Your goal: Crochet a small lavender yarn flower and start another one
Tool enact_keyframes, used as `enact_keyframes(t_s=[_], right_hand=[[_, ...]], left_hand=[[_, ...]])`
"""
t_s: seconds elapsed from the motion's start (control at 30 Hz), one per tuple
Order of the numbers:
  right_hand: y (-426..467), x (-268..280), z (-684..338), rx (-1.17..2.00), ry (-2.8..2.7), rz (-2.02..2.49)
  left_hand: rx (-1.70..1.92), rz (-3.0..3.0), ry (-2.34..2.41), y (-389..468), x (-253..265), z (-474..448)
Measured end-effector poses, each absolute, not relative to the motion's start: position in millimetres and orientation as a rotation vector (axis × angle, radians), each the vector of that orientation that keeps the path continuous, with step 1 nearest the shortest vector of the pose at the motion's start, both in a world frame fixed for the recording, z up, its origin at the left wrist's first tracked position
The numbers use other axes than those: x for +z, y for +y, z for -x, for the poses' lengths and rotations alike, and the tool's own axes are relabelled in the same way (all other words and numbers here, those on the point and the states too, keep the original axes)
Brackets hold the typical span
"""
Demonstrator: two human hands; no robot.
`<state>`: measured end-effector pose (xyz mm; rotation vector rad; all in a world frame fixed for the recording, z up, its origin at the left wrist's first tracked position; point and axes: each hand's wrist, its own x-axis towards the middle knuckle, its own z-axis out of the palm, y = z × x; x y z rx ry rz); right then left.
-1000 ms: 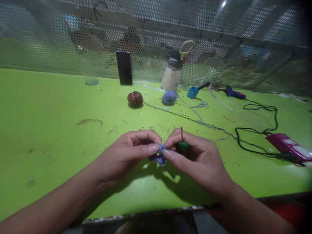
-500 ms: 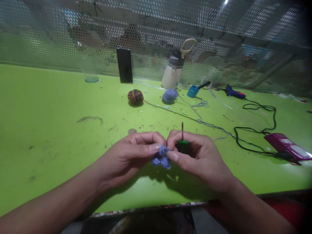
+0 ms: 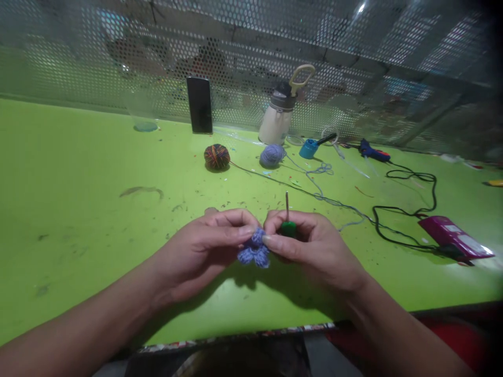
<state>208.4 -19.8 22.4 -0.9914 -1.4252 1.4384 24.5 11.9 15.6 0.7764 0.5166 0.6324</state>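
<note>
Between my two hands is a small purple crocheted flower [image 3: 253, 254] with rounded petals. My left hand [image 3: 214, 238] pinches its upper left part between thumb and fingers. On its right edge my right hand [image 3: 310, 248] has thumb and finger closed. That same hand keeps a crochet hook with a green handle [image 3: 288, 228] tucked in its fingers, metal shaft pointing up. A ball of purple yarn [image 3: 272, 155] lies farther back, its loose strand trailing right. Left of it sits a multicoloured ball of yarn [image 3: 217, 157] with a dark strand.
A phone [image 3: 200, 106] leans upright against the perforated metal screen, near a bottle [image 3: 277, 118]. A blue pot [image 3: 309, 148] holds a black stick. At right lie a glue gun [image 3: 374, 151], its black cord and a magenta box [image 3: 451, 236].
Both hands and the flower have shifted slightly left in view, and the flower's petals now face me more openly. The whole view has moved a little. The yarn balls stay in place.
</note>
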Motion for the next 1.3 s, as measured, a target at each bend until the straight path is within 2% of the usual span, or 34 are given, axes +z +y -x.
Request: enact_keyframes(t_s=[0.27, 0.57, 0.83, 1.0, 1.3], right_hand=[[-20, 20, -211, 1.449, -1.447, 1.062], [-21, 18, -207, 1.661, -1.265, 0.986], [-20, 22, -211, 1.485, -1.476, 1.113], [-20, 22, -211, 1.497, -1.5, 1.131], [-16, 19, -213, 1.535, -1.509, 1.087]], left_hand=[[0.578, -1.06, 0.617, 17, 13, -20], [0.612, -0.913, 0.526, 13, 8, -25], [0.604, -1.129, 0.627, 19, 11, -21], [0.533, -1.322, 0.688, 20, 19, -19], [0.626, -1.031, 0.686, 15, 14, -23]])
